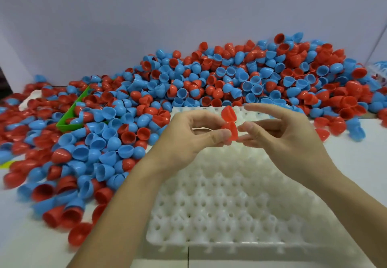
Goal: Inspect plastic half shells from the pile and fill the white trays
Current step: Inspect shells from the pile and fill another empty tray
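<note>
so basically this is right at the start of the job as far as i can tell; the white tray [240, 200] sitting on the table [356, 163] in front of the person looks completely unfilled, every pocket i can see is bare white plastic; the far rows are partly hidden behind the hands so can't swear to those

the pile [188, 83] is huge, red and blue half shells heaped against the back wall and spilling down the left side right up against the tray's left edge; a few strays sit off to the right too; there's a green bin [69, 121] half buried in the shells on the left

right now two red half shells [229, 123] are being held up above the far end of the tray, one above the other and touching; left hand [188, 135] has its thumb and fingers [219, 136] curled and pinching the lower shell; right hand [287, 133] is loose and mostly open, fingertips just touching or nearly touching the shells from the right side, honestly can't tell if it's actually gripping; bit of motion blur there

my read: this is the inspect step, nothing placed yet; what's left is pretty much everything, a whole tray of pockets to fill and a mountain of shells to go through
</note>
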Tool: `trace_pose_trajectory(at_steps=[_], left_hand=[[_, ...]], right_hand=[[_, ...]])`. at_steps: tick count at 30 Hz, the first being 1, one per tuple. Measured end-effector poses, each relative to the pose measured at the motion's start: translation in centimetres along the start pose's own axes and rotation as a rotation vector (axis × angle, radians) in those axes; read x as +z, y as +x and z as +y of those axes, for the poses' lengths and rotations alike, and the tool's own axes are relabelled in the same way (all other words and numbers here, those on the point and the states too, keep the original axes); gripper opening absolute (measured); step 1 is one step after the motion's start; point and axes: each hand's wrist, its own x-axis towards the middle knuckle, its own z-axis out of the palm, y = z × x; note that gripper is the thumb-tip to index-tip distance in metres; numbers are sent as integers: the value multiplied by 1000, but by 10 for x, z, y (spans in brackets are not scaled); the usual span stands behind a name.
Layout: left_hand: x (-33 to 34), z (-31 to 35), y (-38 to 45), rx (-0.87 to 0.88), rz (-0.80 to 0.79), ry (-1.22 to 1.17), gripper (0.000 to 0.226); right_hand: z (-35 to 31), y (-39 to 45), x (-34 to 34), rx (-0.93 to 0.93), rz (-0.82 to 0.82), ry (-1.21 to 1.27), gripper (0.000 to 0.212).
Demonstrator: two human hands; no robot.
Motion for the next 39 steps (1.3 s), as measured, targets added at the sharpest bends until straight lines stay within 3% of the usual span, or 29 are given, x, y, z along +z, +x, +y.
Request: trace_pose_trajectory(at_steps=[6,12,13,15,18,20,25,34,39], left_hand=[[-2,-1,-3,-11,-70,-37,17],[-21,-5,-3,-73,-136,-85,26],[-29,-4,-3,-88,-117,-99,33],[-46,-6,0,-110,79,-172,39],[-66,-14,5,-121,448,-284,27],[-73,-21,7,-125,542,-305,24],[-72,-26,8,-152,548,-280,21],[-72,-26,9,-148,531,-182,16],[-73,-25,9,-145,536,-157,17]], right_hand=[[-3,0,4,-144,-77,-183,15],[-13,13,19,-223,-103,-351,13],[-18,13,22,-240,-110,-394,13],[-33,9,29,-271,-195,-493,18],[-56,-9,48,-244,-447,-574,20],[-67,-24,64,-240,-559,-631,7],[-72,-51,98,-200,-678,-891,16],[-85,-42,101,-70,-768,-1014,20],[-92,-49,115,-163,-798,-1114,28]])
